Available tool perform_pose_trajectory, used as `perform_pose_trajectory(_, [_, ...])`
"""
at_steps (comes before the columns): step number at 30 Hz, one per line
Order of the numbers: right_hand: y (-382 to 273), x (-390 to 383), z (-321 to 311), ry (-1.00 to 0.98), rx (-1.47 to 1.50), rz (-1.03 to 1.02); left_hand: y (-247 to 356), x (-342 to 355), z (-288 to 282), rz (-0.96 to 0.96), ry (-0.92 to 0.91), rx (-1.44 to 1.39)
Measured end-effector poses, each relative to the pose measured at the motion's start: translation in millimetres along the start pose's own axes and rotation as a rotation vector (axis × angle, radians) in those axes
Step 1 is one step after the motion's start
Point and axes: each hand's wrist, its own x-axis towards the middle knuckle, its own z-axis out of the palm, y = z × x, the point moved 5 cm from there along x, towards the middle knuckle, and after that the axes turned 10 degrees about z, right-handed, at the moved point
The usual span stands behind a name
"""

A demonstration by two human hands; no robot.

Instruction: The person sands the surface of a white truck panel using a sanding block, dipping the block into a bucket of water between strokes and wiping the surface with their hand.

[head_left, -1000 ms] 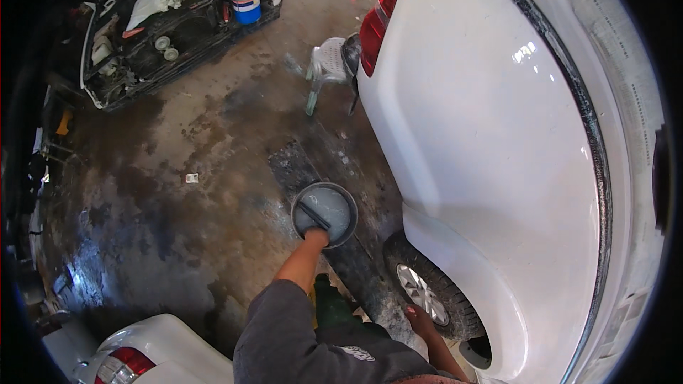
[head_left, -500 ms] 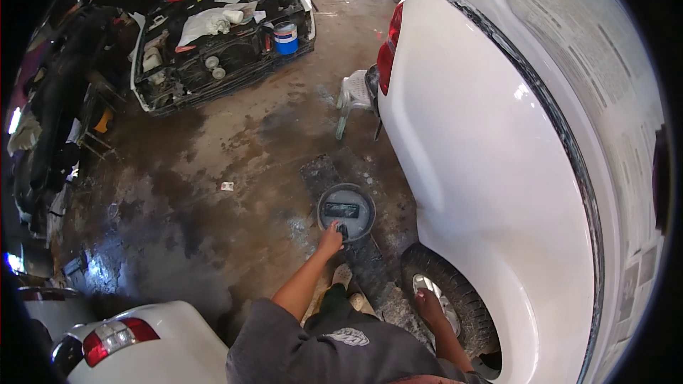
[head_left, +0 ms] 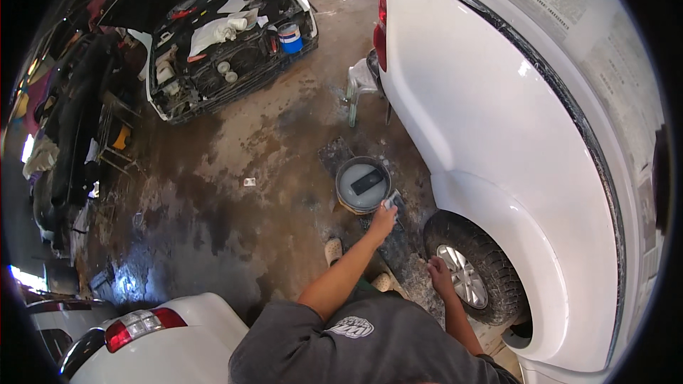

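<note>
My left hand is closed on a small grey pad just beyond the near right rim of a round bucket. Its exact kind is too small to make out. Cloudy liquid fills the bucket, and a dark rectangular block lies in it. My right hand hangs beside the wheel of a white vehicle, its fingers loosely bent and apart, with nothing visible in them. The vehicle's glossy white side panel curves up along my right.
A white stool stands by the vehicle's rear. Ahead left is an opened car front bearing rags and a blue paint can. Another white car sits at the near left. The concrete floor has dark wet patches.
My left hand has left the bucket's near edge and moved right with the grey pad. My right hand has shifted up along the wheel. The whole view has turned toward the vehicle.
</note>
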Motion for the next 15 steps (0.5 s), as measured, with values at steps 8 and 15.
perform_pose_trajectory(8, [-196.5,57.8,99.6,-0.244,0.861,0.255,52.1,-13.3,1.7,-0.132,-0.24,-0.492])
perform_pose_trajectory(15, [-306.8,112.1,194.7,-0.341,0.995,0.074,58.9,7.2,-96.1,-0.257,-0.188,-0.605])
